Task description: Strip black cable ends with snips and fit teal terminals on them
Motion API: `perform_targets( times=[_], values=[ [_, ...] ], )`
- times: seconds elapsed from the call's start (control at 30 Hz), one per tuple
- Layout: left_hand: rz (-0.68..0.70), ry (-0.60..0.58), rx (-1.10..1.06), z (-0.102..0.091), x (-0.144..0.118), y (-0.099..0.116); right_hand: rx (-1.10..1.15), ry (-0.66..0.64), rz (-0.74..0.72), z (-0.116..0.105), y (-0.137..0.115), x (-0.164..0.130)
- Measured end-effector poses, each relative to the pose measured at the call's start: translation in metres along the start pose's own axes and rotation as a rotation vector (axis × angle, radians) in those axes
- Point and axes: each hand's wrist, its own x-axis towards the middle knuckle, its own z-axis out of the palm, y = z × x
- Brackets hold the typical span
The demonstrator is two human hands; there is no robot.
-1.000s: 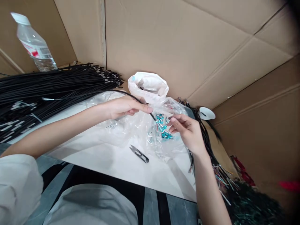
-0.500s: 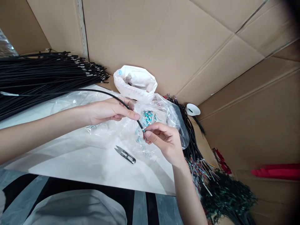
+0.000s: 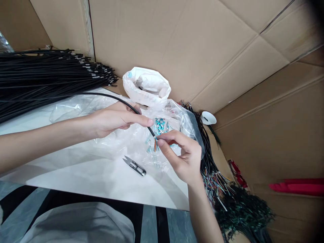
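A black cable (image 3: 108, 96) runs from the left into my left hand (image 3: 118, 118), which is closed around it close to its end. Thin coloured wires (image 3: 155, 145), orange, green and dark among them, fan downward from the cable's stripped tip. My right hand (image 3: 183, 155) pinches at that tip with thumb and index finger; exactly which strand or piece sits between them is too small to make out. Below the hands, thread snips (image 3: 134, 165) lie on the white sheet. Small blue-and-silver scraps (image 3: 161, 125) rest on clear plastic behind my fingers.
A thick bundle of black cables (image 3: 50, 72) lies at the left. A white bag (image 3: 146, 87) stands open at the back, near a small white bowl (image 3: 208, 117). More cables with bared coloured ends (image 3: 217, 184) hang at the right. Cardboard walls (image 3: 164, 40) surround the table.
My right fingers have shifted slightly to the right of the cable tip, so the coloured wires now show spread downward. My left hand still holds the cable in nearly the same place.
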Motion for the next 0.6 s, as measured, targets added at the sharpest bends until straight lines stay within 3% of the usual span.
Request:
perform_targets(
  times=[0.17, 0.3, 0.47, 0.6],
  values=[
    [0.000, -0.024, -0.014, 0.000, -0.001, -0.001, 0.140, 0.015, 0.102, 0.001, 0.001, 0.003],
    [0.020, -0.076, -0.030, 0.000, -0.002, 0.000, 0.159, -0.012, 0.101, -0.001, 0.000, 0.004],
    [0.034, -0.086, -0.006, -0.001, -0.003, 0.000, 0.099, -0.068, 0.053, -0.005, -0.006, 0.005],
    [0.001, -0.054, 0.017, -0.002, -0.004, -0.002, -0.083, -0.105, -0.029, -0.007, -0.016, 0.007]
  ],
)
